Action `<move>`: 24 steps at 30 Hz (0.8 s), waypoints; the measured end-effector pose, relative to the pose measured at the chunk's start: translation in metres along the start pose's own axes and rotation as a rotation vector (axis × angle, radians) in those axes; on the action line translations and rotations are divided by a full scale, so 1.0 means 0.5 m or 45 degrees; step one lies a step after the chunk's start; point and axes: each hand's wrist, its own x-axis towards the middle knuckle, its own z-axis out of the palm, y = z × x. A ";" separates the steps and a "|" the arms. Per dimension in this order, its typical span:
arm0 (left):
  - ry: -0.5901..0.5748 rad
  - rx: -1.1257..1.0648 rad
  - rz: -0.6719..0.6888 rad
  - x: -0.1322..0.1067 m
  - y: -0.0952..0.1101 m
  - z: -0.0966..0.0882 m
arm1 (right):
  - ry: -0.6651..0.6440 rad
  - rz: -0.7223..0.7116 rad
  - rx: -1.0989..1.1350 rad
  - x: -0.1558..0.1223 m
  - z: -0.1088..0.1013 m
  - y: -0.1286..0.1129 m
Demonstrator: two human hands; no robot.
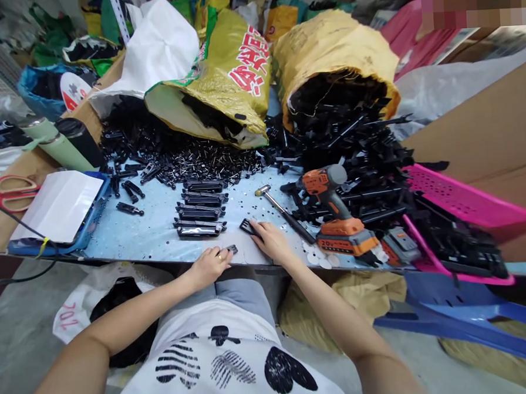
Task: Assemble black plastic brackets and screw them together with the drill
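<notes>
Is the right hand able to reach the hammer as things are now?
Probably yes. The right hand rests on a small black part, and the hammer lies just beside it on the table with nothing between.

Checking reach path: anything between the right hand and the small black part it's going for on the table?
Nothing visible. The right hand already has its fingertips on the small black part on the blue table. The hammer lies just to its right, off the path.
</notes>
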 end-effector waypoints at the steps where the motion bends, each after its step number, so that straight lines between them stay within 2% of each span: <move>1: 0.016 -0.060 -0.026 -0.006 0.005 0.005 | 0.005 -0.007 0.008 -0.005 0.002 0.001; 4: 0.057 -0.164 -0.280 -0.010 0.010 0.020 | 0.046 0.051 0.056 -0.009 0.005 -0.007; 6: 0.048 -0.178 -0.430 0.003 0.011 0.028 | 0.070 0.090 0.220 -0.007 0.003 -0.018; 9: 0.086 -0.347 -0.497 0.029 0.014 0.027 | 0.099 0.203 0.701 -0.012 -0.005 -0.047; 13: 0.316 -0.691 -0.628 0.053 0.021 -0.008 | -0.094 0.520 1.523 -0.027 -0.016 -0.099; 15: 0.359 -0.776 -0.700 0.060 0.023 -0.029 | -0.140 0.592 1.797 -0.029 -0.021 -0.121; 18: 0.311 -0.838 -0.789 0.066 0.027 -0.053 | -0.120 0.617 1.994 -0.026 -0.026 -0.138; 21: 0.289 -0.898 -0.883 0.070 0.028 -0.065 | -0.116 0.632 2.072 -0.022 -0.028 -0.142; 24: 0.273 -1.141 -0.897 0.076 0.027 -0.067 | -0.107 0.629 2.099 -0.022 -0.032 -0.145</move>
